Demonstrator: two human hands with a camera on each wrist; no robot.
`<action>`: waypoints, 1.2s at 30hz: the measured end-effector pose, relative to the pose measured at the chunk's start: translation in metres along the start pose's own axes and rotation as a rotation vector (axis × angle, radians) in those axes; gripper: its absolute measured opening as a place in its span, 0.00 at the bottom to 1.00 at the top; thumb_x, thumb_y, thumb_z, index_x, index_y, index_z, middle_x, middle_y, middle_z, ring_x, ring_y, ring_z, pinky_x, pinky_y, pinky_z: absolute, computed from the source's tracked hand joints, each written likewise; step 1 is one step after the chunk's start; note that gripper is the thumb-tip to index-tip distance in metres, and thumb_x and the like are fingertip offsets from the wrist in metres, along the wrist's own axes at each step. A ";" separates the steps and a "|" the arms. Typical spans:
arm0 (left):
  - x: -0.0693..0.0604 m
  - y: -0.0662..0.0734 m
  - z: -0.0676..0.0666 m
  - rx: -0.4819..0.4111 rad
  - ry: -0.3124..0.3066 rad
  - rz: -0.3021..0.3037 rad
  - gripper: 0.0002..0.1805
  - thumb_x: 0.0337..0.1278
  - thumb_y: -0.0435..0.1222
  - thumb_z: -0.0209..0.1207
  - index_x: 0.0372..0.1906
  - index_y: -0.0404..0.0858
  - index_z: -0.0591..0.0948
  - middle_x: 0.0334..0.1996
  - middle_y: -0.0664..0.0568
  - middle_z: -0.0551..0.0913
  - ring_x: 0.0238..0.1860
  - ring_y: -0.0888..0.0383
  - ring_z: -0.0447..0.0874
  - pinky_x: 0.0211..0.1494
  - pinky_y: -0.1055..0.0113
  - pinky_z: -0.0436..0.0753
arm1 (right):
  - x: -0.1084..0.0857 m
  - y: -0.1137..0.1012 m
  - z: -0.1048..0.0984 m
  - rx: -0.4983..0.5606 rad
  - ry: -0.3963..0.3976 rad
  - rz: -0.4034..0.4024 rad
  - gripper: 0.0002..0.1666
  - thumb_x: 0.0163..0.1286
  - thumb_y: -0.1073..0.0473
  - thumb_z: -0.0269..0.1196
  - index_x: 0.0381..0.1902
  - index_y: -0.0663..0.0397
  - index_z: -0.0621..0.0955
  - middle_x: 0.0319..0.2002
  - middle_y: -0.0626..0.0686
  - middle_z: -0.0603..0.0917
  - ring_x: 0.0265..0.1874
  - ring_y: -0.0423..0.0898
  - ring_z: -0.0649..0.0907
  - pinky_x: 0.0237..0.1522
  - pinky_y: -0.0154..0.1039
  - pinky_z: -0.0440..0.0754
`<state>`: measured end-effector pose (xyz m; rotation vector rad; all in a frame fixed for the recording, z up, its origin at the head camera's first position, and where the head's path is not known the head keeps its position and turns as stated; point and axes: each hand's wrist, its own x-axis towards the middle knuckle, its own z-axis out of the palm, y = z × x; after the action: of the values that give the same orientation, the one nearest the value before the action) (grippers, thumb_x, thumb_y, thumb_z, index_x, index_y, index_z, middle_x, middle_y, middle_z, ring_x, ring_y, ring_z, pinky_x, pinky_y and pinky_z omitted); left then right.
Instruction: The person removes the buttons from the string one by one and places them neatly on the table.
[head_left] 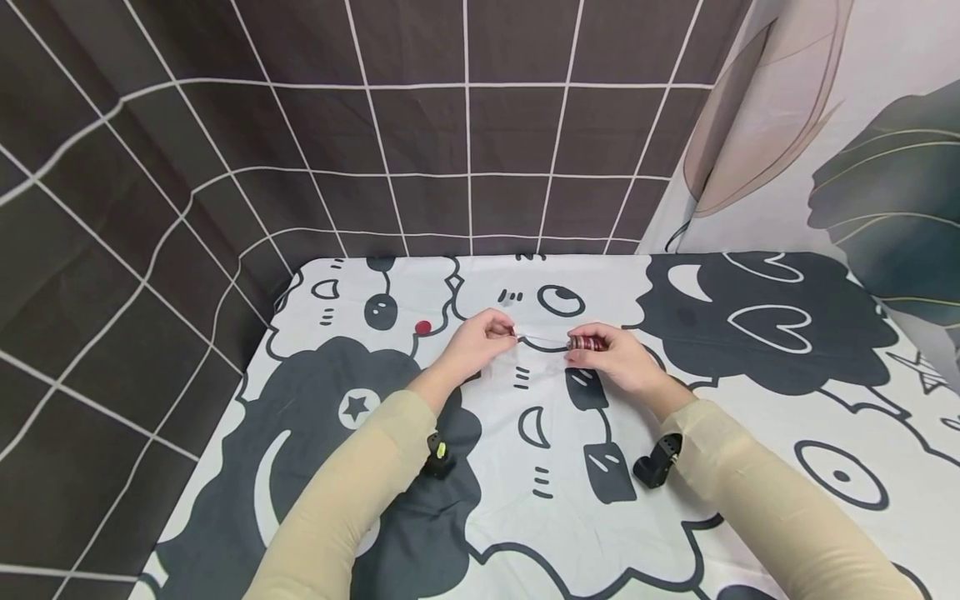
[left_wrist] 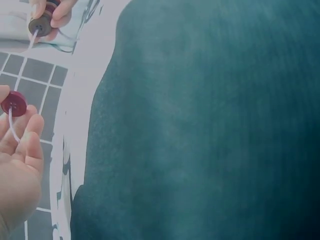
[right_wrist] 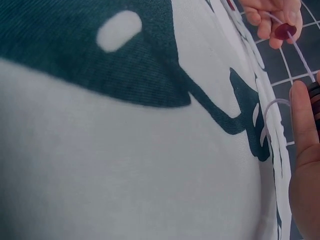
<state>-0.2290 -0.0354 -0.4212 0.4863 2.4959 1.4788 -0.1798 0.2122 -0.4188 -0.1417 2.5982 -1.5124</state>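
Observation:
My left hand (head_left: 477,343) pinches a dark red button (left_wrist: 15,104) between thumb and fingertips. A white string (right_wrist: 303,59) passes through this button and runs to the other hand. To the right, my right hand (head_left: 624,360) holds a stack of buttons (head_left: 587,342) in red and dark tones, threaded face to face on the string. A dark button (left_wrist: 39,27) forms the end of the stack that faces the left hand. A short gap separates the red button from the stack. In the right wrist view, a loop of string (right_wrist: 272,104) hangs beside the right fingers.
Both hands are above a white cloth (head_left: 555,533) printed with dark cartoon shapes. A red round spot (head_left: 423,327) shows left of the left hand; whether it is printed or loose I cannot tell. A dark gridded curtain (head_left: 517,133) stands behind. Each wrist wears a black camera (head_left: 657,461).

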 end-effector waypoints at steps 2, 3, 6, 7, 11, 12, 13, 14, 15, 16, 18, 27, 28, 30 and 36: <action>0.000 -0.001 0.000 0.000 0.003 -0.001 0.15 0.54 0.37 0.62 0.47 0.39 0.78 0.39 0.53 0.81 0.40 0.58 0.78 0.41 0.66 0.77 | 0.000 0.000 0.000 0.003 -0.001 0.000 0.26 0.56 0.51 0.68 0.52 0.54 0.79 0.42 0.54 0.81 0.43 0.49 0.77 0.48 0.41 0.69; 0.000 -0.001 0.000 -0.001 0.003 -0.003 0.14 0.54 0.37 0.62 0.46 0.39 0.78 0.38 0.53 0.81 0.40 0.58 0.78 0.41 0.67 0.77 | 0.000 0.000 0.000 0.008 -0.002 0.000 0.26 0.56 0.52 0.69 0.52 0.54 0.79 0.42 0.55 0.81 0.43 0.49 0.77 0.48 0.41 0.69; 0.000 -0.001 -0.001 -0.004 0.005 -0.008 0.13 0.54 0.36 0.62 0.45 0.40 0.78 0.38 0.53 0.81 0.39 0.58 0.78 0.39 0.68 0.77 | 0.000 -0.001 0.000 0.005 0.001 0.001 0.26 0.56 0.51 0.69 0.51 0.54 0.79 0.42 0.55 0.81 0.42 0.50 0.77 0.48 0.42 0.69; 0.000 -0.002 -0.001 -0.004 0.005 -0.010 0.13 0.54 0.36 0.62 0.45 0.40 0.78 0.38 0.53 0.81 0.39 0.58 0.78 0.39 0.68 0.77 | 0.000 -0.001 -0.001 0.004 0.004 0.002 0.26 0.55 0.51 0.69 0.51 0.53 0.79 0.42 0.55 0.81 0.42 0.50 0.76 0.48 0.42 0.69; 0.000 -0.002 -0.003 -0.009 0.005 -0.011 0.13 0.53 0.36 0.62 0.44 0.39 0.77 0.37 0.53 0.81 0.39 0.58 0.78 0.40 0.67 0.77 | -0.001 -0.001 -0.002 0.004 0.007 -0.001 0.26 0.55 0.51 0.69 0.51 0.54 0.79 0.42 0.55 0.81 0.42 0.49 0.76 0.47 0.41 0.69; -0.001 -0.002 -0.003 -0.010 0.007 -0.011 0.13 0.53 0.36 0.62 0.44 0.39 0.77 0.37 0.53 0.81 0.40 0.58 0.78 0.41 0.67 0.77 | -0.001 -0.002 -0.002 0.004 0.008 -0.001 0.27 0.55 0.51 0.69 0.51 0.55 0.79 0.42 0.55 0.81 0.42 0.49 0.76 0.47 0.41 0.69; -0.001 -0.002 -0.003 -0.014 0.009 -0.011 0.13 0.53 0.35 0.62 0.43 0.39 0.77 0.37 0.52 0.81 0.40 0.57 0.79 0.42 0.66 0.77 | -0.001 -0.002 -0.002 0.008 0.006 0.000 0.27 0.55 0.52 0.69 0.51 0.55 0.79 0.42 0.55 0.81 0.42 0.49 0.76 0.47 0.41 0.69; -0.001 -0.002 -0.004 -0.015 0.011 -0.010 0.13 0.52 0.35 0.62 0.43 0.39 0.77 0.37 0.52 0.81 0.40 0.57 0.79 0.43 0.66 0.77 | -0.001 -0.002 -0.002 0.009 0.003 -0.001 0.27 0.56 0.52 0.69 0.52 0.56 0.79 0.42 0.55 0.81 0.42 0.49 0.76 0.46 0.41 0.69; -0.001 -0.002 -0.004 -0.015 0.014 -0.009 0.13 0.52 0.35 0.62 0.43 0.39 0.76 0.37 0.52 0.81 0.41 0.57 0.79 0.44 0.66 0.77 | -0.001 -0.002 -0.002 0.011 0.001 -0.001 0.27 0.56 0.52 0.69 0.52 0.56 0.79 0.42 0.55 0.81 0.42 0.49 0.76 0.46 0.41 0.70; -0.002 -0.002 -0.004 -0.015 0.017 -0.007 0.13 0.52 0.35 0.62 0.43 0.39 0.76 0.37 0.52 0.81 0.41 0.57 0.79 0.45 0.66 0.77 | -0.001 -0.002 -0.002 0.010 -0.001 -0.003 0.27 0.56 0.52 0.69 0.52 0.56 0.78 0.42 0.55 0.81 0.42 0.49 0.76 0.46 0.40 0.70; -0.002 -0.003 -0.005 -0.018 0.024 -0.001 0.13 0.52 0.34 0.62 0.44 0.38 0.76 0.38 0.52 0.81 0.42 0.57 0.79 0.47 0.65 0.76 | -0.001 -0.002 -0.002 0.012 -0.001 -0.001 0.26 0.56 0.52 0.69 0.52 0.56 0.79 0.42 0.55 0.81 0.42 0.49 0.76 0.46 0.40 0.70; -0.001 -0.009 -0.010 -0.007 0.034 0.017 0.17 0.53 0.34 0.62 0.49 0.38 0.76 0.40 0.51 0.80 0.43 0.57 0.78 0.49 0.65 0.76 | 0.001 0.003 -0.003 0.009 -0.004 -0.017 0.26 0.57 0.54 0.68 0.52 0.57 0.78 0.39 0.53 0.83 0.40 0.45 0.79 0.43 0.34 0.72; -0.001 -0.010 -0.010 0.000 0.036 0.017 0.17 0.53 0.34 0.62 0.49 0.38 0.77 0.40 0.52 0.80 0.43 0.57 0.78 0.49 0.64 0.76 | 0.000 0.003 -0.003 0.011 -0.005 -0.013 0.26 0.57 0.54 0.69 0.52 0.58 0.78 0.39 0.53 0.83 0.40 0.45 0.79 0.43 0.34 0.72; -0.001 -0.010 -0.011 0.015 0.036 0.016 0.18 0.53 0.35 0.62 0.50 0.38 0.77 0.41 0.52 0.81 0.43 0.57 0.78 0.48 0.64 0.76 | -0.001 0.001 -0.004 0.012 -0.005 -0.005 0.26 0.57 0.55 0.69 0.53 0.58 0.78 0.39 0.53 0.83 0.39 0.44 0.78 0.43 0.33 0.72; -0.003 -0.011 -0.011 0.033 0.024 0.010 0.16 0.54 0.34 0.61 0.49 0.38 0.78 0.41 0.52 0.81 0.43 0.57 0.78 0.48 0.64 0.76 | -0.013 -0.021 -0.005 0.007 -0.014 0.008 0.25 0.58 0.61 0.66 0.53 0.65 0.77 0.40 0.58 0.82 0.39 0.47 0.78 0.41 0.34 0.72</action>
<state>-0.2318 -0.0503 -0.4254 0.4898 2.5436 1.4582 -0.1675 0.2076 -0.3971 -0.1409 2.5791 -1.5126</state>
